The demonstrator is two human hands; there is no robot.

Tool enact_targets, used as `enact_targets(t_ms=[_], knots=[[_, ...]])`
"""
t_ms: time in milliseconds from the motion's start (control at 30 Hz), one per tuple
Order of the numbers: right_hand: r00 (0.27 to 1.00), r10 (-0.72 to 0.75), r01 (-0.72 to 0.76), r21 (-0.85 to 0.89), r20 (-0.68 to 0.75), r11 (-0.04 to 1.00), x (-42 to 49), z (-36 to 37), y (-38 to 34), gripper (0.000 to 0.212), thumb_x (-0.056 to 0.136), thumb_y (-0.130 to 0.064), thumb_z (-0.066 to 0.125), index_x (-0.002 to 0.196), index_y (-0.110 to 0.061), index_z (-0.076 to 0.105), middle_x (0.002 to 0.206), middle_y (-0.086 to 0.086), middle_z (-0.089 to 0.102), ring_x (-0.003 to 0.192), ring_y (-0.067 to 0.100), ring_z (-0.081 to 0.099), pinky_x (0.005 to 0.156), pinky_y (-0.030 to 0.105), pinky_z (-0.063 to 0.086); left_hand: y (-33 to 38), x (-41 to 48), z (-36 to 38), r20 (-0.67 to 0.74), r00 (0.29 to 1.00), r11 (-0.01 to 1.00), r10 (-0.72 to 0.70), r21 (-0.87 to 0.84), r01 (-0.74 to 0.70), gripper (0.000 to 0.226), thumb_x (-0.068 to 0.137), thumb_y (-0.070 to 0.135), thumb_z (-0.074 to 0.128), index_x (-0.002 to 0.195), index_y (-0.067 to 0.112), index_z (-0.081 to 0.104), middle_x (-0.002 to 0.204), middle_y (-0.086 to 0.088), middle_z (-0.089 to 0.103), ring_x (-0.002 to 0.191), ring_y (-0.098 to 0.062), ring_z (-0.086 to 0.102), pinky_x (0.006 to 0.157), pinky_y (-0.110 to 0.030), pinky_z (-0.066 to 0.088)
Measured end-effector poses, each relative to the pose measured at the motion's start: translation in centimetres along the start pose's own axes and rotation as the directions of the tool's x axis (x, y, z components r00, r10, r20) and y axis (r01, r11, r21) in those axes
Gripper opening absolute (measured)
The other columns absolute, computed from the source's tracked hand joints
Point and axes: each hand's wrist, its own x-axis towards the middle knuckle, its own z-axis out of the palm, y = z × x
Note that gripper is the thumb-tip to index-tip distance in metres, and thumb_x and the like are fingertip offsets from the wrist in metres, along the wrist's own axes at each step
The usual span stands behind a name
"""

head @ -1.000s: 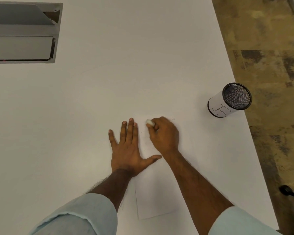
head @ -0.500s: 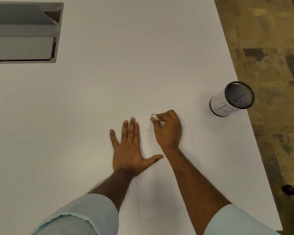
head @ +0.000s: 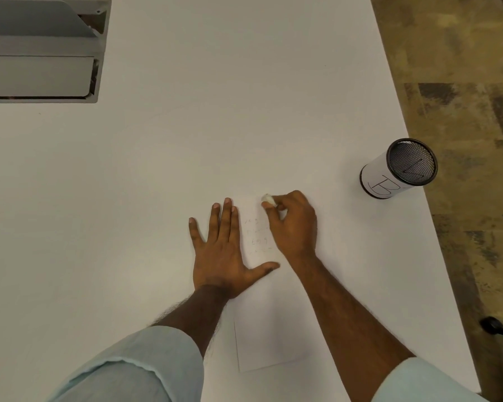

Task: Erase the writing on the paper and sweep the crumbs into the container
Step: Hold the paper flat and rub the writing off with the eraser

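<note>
My right hand (head: 292,224), fingers pinching the eraser (head: 268,198), has slid up the paper (head: 269,340); faint writing (head: 257,235) remains below. Left hand (head: 224,253) lies flat.

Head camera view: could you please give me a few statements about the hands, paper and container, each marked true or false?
1. The left hand lies flat, pinning the paper. True.
2. The right hand is empty. False: it pinches a white eraser.
3. The container lies tipped over. False: it stands upright near the table's right edge.
4. Faint writing shows between the hands. True.
5. The container rests on the paper. False: it stands apart.
</note>
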Motion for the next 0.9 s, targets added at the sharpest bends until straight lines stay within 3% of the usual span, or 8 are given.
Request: enact_targets(t_ms=[133, 233, 333, 433, 567, 700, 800, 900], knots=[[0.973, -0.171, 0.182, -0.055, 0.157, 0.982, -2.2, 0.7, -0.3, 0.018, 0.091, -0.029, 0.064, 0.096, -0.014, 0.073, 0.084, -0.002, 0.063, 0.076, 0.013, 0.059, 0.063, 0.031, 0.053, 0.1, 0.0, -0.1, -0.028, 1.000, 1.000, 0.011, -0.019, -0.012, 0.128, 0.069, 0.101, 0.011, 0.160, 0.011, 0.001, 0.168, -0.007, -0.010, 0.154, -0.025, -0.013, 0.118, -0.069, -0.001], [0.994, -0.105, 0.107, -0.113, 0.023, 0.988, -0.6, 0.3, 0.2, 0.015, 0.090, -0.027, 0.066, 0.090, -0.014, 0.074, 0.081, -0.002, 0.062, 0.073, 0.016, 0.059, 0.059, 0.031, 0.050, 0.1, -0.1, -0.1, -0.015, 1.000, 1.000, 0.002, -0.014, -0.002, 0.132, 0.066, 0.104, 0.011, 0.159, 0.011, -0.001, 0.168, -0.006, -0.011, 0.154, -0.026, -0.013, 0.118, -0.068, -0.003], [0.996, 0.017, -0.021, -0.034, -0.092, 0.999, 1.3, -1.1, 1.6, 0.015, 0.089, -0.028, 0.068, 0.087, -0.014, 0.073, 0.080, -0.001, 0.060, 0.069, 0.014, 0.058, 0.060, 0.034, 0.052, -0.1, -0.1, 0.0, -0.018, 1.000, 1.000, -0.006, -0.012, 0.006, 0.133, 0.065, 0.104, 0.013, 0.159, 0.011, -0.002, 0.168, -0.004, -0.011, 0.154, -0.025, -0.014, 0.118, -0.068, -0.004], [0.998, -0.027, 0.028, 0.006, -0.049, 1.000, 0.7, -1.9, 2.1, 0.015, 0.090, -0.029, 0.068, 0.089, -0.015, 0.073, 0.080, -0.003, 0.060, 0.070, 0.008, 0.057, 0.062, 0.027, 0.051, -0.1, -0.1, 0.0, -0.018, 1.000, 1.000, 0.003, -0.019, -0.003, 0.132, 0.066, 0.104, 0.014, 0.159, 0.011, -0.003, 0.168, -0.005, -0.010, 0.154, -0.025, -0.013, 0.118, -0.068, -0.005], [0.980, -0.156, 0.160, -0.021, 0.123, 0.987, -1.3, -0.9, 1.8, 0.015, 0.090, -0.029, 0.067, 0.090, -0.014, 0.072, 0.084, -0.003, 0.062, 0.075, 0.012, 0.059, 0.063, 0.034, 0.053, 0.0, -0.1, 0.0, -0.023, 1.000, 1.000, 0.003, -0.017, -0.003, 0.133, 0.067, 0.104, 0.015, 0.159, 0.010, 0.001, 0.168, -0.006, -0.008, 0.154, -0.025, -0.011, 0.118, -0.068, -0.003], [0.995, -0.094, 0.092, -0.101, -0.021, 0.991, 0.8, -1.4, 2.5, 0.019, 0.090, -0.029, 0.067, 0.082, -0.012, 0.070, 0.078, 0.000, 0.059, 0.070, 0.017, 0.057, 0.058, 0.037, 0.051, 0.0, 0.0, 0.1, -0.019, 1.000, 1.000, 0.004, -0.019, -0.004, 0.132, 0.067, 0.103, 0.016, 0.159, 0.010, 0.000, 0.168, -0.006, -0.007, 0.154, -0.026, -0.011, 0.118, -0.068, -0.003], [0.992, 0.018, -0.020, -0.015, -0.122, 1.000, 2.1, -2.1, 2.8, 0.018, 0.088, -0.029, 0.070, 0.081, -0.012, 0.070, 0.077, 0.000, 0.060, 0.068, 0.014, 0.058, 0.061, 0.038, 0.053, -0.1, -0.1, 0.2, -0.018, 1.000, 1.000, 0.001, -0.019, -0.001, 0.132, 0.066, 0.104, 0.015, 0.159, 0.011, -0.002, 0.168, -0.005, -0.009, 0.154, -0.026, -0.011, 0.118, -0.068, -0.003], [0.997, -0.046, 0.046, -0.002, -0.055, 0.999, 0.6, -1.8, 2.1, 0.016, 0.089, -0.029, 0.068, 0.084, -0.014, 0.071, 0.078, -0.002, 0.060, 0.070, 0.012, 0.057, 0.062, 0.034, 0.051, 0.0, 0.0, 0.1, -0.018, 1.000, 1.000, 0.005, -0.015, -0.005, 0.132, 0.066, 0.104, 0.014, 0.159, 0.010, -0.002, 0.168, -0.005, -0.009, 0.154, -0.026, -0.012, 0.118, -0.068, -0.004]])
